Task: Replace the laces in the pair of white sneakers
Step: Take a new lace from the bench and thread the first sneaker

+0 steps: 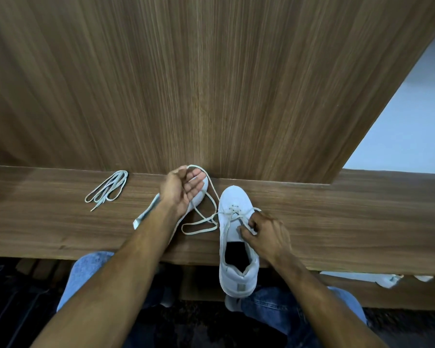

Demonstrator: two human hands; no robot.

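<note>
A white low-top leather sneaker [236, 237] stood upright on the brown wood-grain table [337, 222], toe pointing away from the person and heel hanging just over the table's near edge. A pale off-white flat lace [199, 223] was threaded through its front eyelets only; the rest of the eyelet rows looked bare. From those eyelets the lace ran left off the shoe, made a loose loop on the table between the two shoes, and rose to the left hand.

The left hand [183, 189] was raised with the palm turned toward the camera, fingers [195, 180] loosely curved, and the lace passed over the top of them near the thumb; whether it was pinched or only draped there could not be told. Beneath and behind that hand and forearm lay the second white sneaker [148, 212], angled toward the left and largely hidden, with only its toe and one side showing.

The right hand [264, 234] rested on the right side of the upright sneaker, its fingers curled at the eyelet row and pinching a strand of the lace close to the tongue.

Well to the left, on the same table near its back edge, a separate bundle of pale grey-white laces [107, 189] lay folded in long loops, apart from both shoes.

A tall brown wood-grain panel [211, 84] stood directly behind the table. Below the table edge the person's blue-jeaned knees [281, 310] showed.
</note>
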